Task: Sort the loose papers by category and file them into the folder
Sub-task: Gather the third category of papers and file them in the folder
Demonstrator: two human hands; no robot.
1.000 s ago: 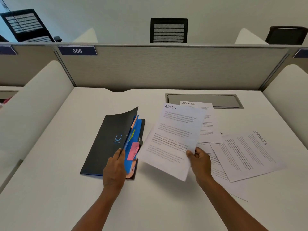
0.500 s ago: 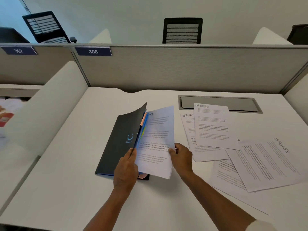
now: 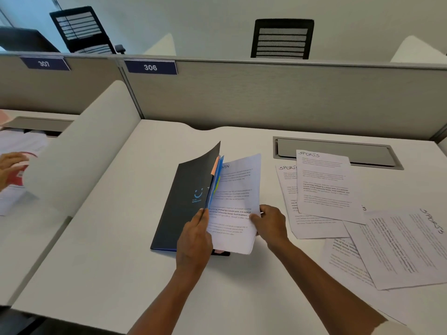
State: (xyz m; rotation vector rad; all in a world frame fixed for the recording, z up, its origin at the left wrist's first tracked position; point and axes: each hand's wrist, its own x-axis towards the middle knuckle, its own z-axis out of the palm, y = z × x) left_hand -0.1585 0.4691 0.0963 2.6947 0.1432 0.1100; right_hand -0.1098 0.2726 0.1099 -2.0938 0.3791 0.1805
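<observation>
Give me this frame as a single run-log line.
step: filing ADMIN sheet | left hand: holds folder cover open | right hand: pinches sheet's edge | SPORTS sheets: loose on desk

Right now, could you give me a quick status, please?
Left hand holds folder cover open. Right hand pinches admin sheet, partly inside. Nothing blocking.

Single head-worn wide-angle view, looking forward and down, close over white rectangular laminate desk [image 3: 116, 238]; grey fabric partition [image 3: 278, 97] beyond desk.
</observation>
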